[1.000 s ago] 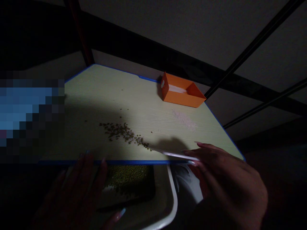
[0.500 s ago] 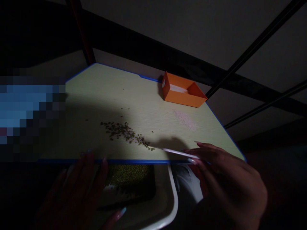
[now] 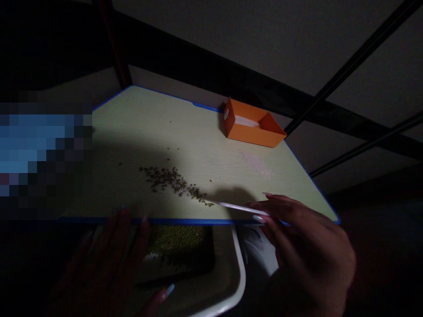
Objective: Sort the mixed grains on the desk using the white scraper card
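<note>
My right hand (image 3: 307, 237) pinches a thin, pale, tapered stick (image 3: 241, 208) low over the front of the table. The stick's tip is at the right end of a loose strip of small green beans (image 3: 168, 178), which has some pale grains mixed in. My left hand (image 3: 112, 255) is open, its fingers spread and in shadow at the table's blue front edge. Below that edge, a white tub (image 3: 243, 268) holds many more green beans (image 3: 181, 240), partly hidden by my left hand and the tabletop.
On the pale tabletop (image 3: 139, 119), an orange open box (image 3: 251, 135) with white contents stands at the back right. A patch of pinkish-white grains (image 3: 256, 164) lies in front of it. A few stray beans are scattered about. The surroundings are dark, and a blurred-out patch covers the left.
My right hand has shifted slightly left with the stick, whose tip stays by the beans. My left hand has hardly moved.
</note>
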{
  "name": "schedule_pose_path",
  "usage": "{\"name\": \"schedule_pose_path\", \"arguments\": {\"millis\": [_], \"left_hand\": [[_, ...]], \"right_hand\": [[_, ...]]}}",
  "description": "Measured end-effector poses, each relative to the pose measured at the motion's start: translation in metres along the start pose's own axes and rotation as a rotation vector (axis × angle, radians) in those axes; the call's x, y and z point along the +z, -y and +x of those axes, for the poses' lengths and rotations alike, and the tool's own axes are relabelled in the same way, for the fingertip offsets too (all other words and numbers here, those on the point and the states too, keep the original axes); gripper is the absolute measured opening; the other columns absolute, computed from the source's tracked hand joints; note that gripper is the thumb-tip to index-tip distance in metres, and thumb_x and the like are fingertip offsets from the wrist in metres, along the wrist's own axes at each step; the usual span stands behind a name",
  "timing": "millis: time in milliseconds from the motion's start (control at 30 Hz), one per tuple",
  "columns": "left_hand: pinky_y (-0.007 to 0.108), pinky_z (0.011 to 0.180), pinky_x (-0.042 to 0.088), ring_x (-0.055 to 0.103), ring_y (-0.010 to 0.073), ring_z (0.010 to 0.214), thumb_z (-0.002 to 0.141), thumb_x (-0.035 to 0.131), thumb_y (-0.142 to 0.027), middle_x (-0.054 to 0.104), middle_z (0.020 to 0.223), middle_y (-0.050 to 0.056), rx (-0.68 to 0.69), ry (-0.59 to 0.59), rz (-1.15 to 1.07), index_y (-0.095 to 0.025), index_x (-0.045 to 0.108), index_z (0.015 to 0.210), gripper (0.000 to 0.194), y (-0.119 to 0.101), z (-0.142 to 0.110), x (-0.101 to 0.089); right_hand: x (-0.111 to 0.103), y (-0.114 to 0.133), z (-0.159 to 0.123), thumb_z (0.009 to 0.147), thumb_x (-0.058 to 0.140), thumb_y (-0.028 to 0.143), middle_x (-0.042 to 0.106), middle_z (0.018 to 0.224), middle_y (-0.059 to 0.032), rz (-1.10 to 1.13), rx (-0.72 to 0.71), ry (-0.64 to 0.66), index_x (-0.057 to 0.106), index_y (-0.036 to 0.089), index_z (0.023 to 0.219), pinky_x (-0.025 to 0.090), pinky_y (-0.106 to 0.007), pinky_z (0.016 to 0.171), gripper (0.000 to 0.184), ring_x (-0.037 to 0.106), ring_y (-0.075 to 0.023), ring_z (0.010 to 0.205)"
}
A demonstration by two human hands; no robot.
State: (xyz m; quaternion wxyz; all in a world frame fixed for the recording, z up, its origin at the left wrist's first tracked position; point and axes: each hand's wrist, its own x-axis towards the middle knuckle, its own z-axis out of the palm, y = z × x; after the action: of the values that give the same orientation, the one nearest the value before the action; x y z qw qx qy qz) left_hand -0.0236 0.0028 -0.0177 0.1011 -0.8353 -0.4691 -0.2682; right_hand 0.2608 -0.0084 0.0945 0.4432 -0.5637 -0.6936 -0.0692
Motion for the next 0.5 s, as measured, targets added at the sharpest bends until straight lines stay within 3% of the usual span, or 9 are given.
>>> {"name": "schedule_pose_path", "arguments": {"millis": [100,200,400,500], "left_hand": [[0.067,0.119,0.038,0.030,0.0393,0.152,0.070,0.055,-0.071,0.048,0.156,0.000,-0.007,0.021,-0.059,-0.040,0.030,0.151,0.090,-0.005,-0.006,0.003],[0.066,0.118,0.041,0.031,0.0385,0.152,0.068,0.058,-0.075,0.054,0.150,-0.001,0.018,0.041,-0.086,-0.042,0.038,0.147,0.088,-0.012,-0.010,0.006],[0.064,0.119,0.039,0.032,0.0379,0.151,0.072,0.058,-0.069,0.051,0.153,0.000,0.004,0.020,-0.074,-0.040,0.036,0.148,0.085,-0.006,-0.005,0.001],[0.061,0.125,0.029,0.026,0.0364,0.154,0.077,0.055,-0.060,0.033,0.165,0.007,0.021,-0.007,-0.001,-0.026,0.028,0.153,0.088,0.000,0.002,-0.004]], "right_hand": [[-0.002,-0.002,0.002,0.090,0.066,0.015,0.079,0.090,0.0045,0.004,-0.036,0.042,0.075,0.031,0.100,0.061,-0.034,0.088,0.021,0.076,-0.0175,0.091],[-0.007,-0.007,0.003,0.088,0.068,0.015,0.079,0.089,0.0041,-0.015,-0.096,0.061,0.076,0.030,0.099,0.062,-0.034,0.084,0.020,0.077,-0.0185,0.089],[-0.016,-0.010,0.004,0.083,0.071,0.010,0.080,0.093,0.0038,-0.026,-0.133,0.092,0.075,0.032,0.111,0.064,-0.035,0.078,0.035,0.077,-0.0198,0.086],[-0.017,-0.008,0.004,0.083,0.071,0.008,0.080,0.093,0.0039,-0.034,-0.156,0.107,0.075,0.031,0.111,0.064,-0.034,0.078,0.037,0.077,-0.0192,0.084]]}}
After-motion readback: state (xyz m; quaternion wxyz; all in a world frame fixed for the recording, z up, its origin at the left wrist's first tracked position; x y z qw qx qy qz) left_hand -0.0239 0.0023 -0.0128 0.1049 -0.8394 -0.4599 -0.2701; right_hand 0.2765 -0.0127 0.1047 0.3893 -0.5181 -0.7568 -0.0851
